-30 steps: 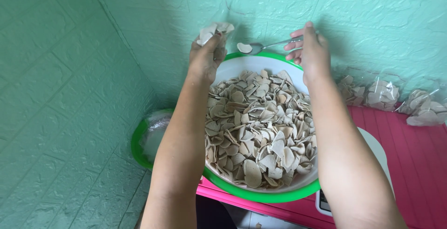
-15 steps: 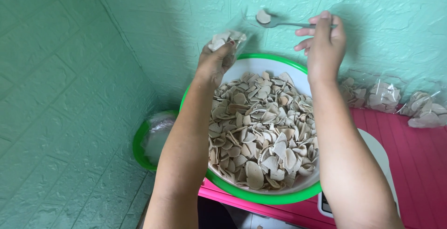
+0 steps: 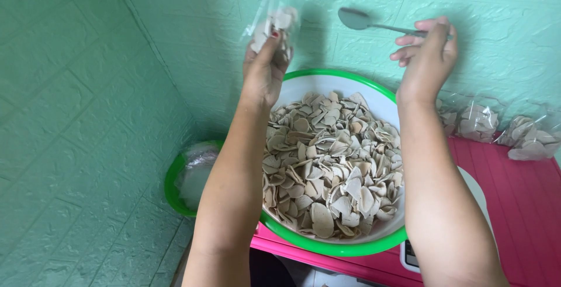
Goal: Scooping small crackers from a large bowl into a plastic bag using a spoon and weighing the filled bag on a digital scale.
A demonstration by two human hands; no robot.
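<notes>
Pinched in my left hand (image 3: 264, 71) is a small clear bag (image 3: 274, 21) with a few pale chips inside, now lifted higher above the big green-rimmed bowl (image 3: 327, 246) than a moment ago. My right hand (image 3: 426, 59) grips the spoon (image 3: 374, 24) by the handle; it has also come up and looks empty now, so I think one scoop went in. Dry chips (image 3: 333, 170) fill the bowl. Filled bags (image 3: 508, 129) lie on the pink table (image 3: 526, 193), and a smaller green bowl (image 3: 178, 188) stands at the left.
</notes>
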